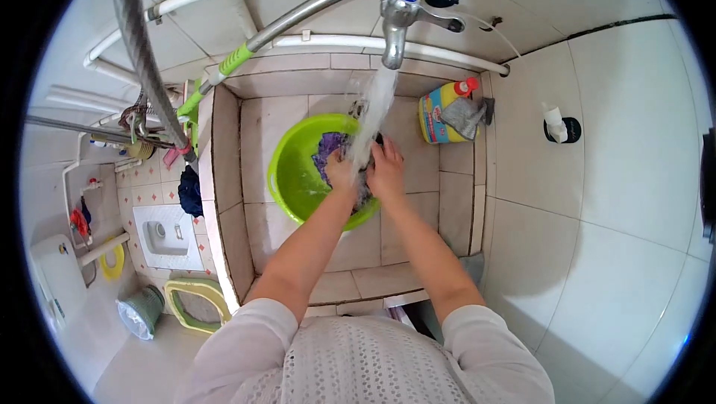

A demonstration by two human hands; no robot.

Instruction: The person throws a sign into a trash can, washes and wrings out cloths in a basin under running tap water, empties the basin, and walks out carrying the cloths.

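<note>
Working purple cloth (327, 152) under running water (379, 98) | cloth: inside green basin (277, 189), toward its right edge | left hand (341, 170), right hand (385, 170): both at cloth, grip hidden, cannot tell | better spread folds beneath stream, low, to limit splashing

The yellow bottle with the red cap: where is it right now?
In the head view, the yellow bottle is in the tiled sink's far right corner, to the right of the green basin, with a grey cloth overlapping it.
</note>
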